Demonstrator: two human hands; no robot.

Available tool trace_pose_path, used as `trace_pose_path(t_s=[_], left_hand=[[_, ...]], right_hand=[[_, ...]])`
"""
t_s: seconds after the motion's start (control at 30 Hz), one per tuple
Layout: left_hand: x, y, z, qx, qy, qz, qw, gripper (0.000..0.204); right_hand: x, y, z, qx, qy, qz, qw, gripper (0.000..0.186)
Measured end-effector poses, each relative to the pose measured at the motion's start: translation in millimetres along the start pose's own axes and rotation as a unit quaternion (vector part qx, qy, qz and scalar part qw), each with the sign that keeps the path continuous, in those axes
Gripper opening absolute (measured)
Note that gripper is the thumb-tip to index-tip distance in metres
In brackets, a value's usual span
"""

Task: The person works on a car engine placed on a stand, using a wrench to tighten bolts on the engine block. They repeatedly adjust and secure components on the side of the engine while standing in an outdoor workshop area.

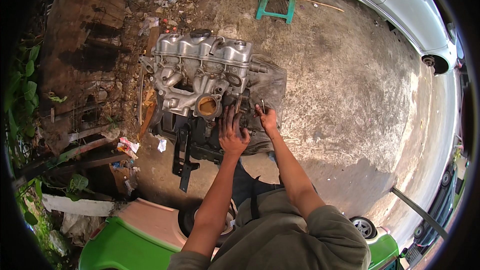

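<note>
Engine block (pixel 200 85) lies on the concrete ground (pixel 340 80), partly on a grey cloth (pixel 272 82), silver valve cover (pixel 202 47) toward the top of the view, intake manifold (pixel 185 87) with its round throttle opening (pixel 207 106) facing up.

Left hand (pixel 233 132) — fingers spread, pressed flat on the dark lower part of the engine just right of the round opening; it grips nothing, it steadies. Right hand (pixel 266 117) — closed around a thin metal tool (pixel 263 105), shaft upright above the fist; which kind of tool it is cannot be told at this size. The hand sits at the engine's right end, touching or just beside the dark housing there.

Judgement: work in hand is on a fitting or fastener at the engine's right end, one hand bracing. Next move would call for seating the tool tip squarely on its target, left hand holding firm — the contact point itself is hidden behind the hands.

Nearby: black bracket (pixel 182 157) below the engine, green stool (pixel 275 5) with cardboard, silver car (pixel 400 0), green vehicle body (pixel 125 245) at the lower edge.
</note>
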State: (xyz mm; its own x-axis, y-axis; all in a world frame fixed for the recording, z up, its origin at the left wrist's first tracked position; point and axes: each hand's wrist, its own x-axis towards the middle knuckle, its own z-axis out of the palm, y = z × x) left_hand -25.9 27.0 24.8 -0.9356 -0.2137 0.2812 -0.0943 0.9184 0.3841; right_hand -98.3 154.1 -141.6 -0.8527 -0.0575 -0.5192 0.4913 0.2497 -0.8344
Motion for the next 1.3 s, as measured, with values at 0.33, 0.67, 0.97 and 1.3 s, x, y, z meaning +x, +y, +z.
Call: trace_pose_path(t_s=[0.33, 0.67, 0.97, 1.3], left_hand=[[-0.4, 0.3, -0.4, 0.002, 0.007, 0.003, 1.0, 0.044], [-0.1, -1.4, 0.1, -0.007, 0.004, 0.007, 1.0, 0.044], [-1.0, -0.4, -0.6, -0.011, -0.002, -0.001, 1.0, 0.048], [0.0, -1.2, -0.8, -0.011, 0.003, 0.005, 1.0, 0.045]], right_hand=[[-41.9, 0.2, -38.4, 0.105, -0.062, 0.01, 0.992, 0.035], [-41.7, 28.5, -20.8, -0.019, -0.044, -0.032, 0.998, 0.032], [-40.5, 36.9, -4.4, 0.031, -0.024, -0.033, 0.999, 0.023], [-36.3, 36.8, 1.6, 0.017, 0.011, -0.106, 0.994, 0.024]])
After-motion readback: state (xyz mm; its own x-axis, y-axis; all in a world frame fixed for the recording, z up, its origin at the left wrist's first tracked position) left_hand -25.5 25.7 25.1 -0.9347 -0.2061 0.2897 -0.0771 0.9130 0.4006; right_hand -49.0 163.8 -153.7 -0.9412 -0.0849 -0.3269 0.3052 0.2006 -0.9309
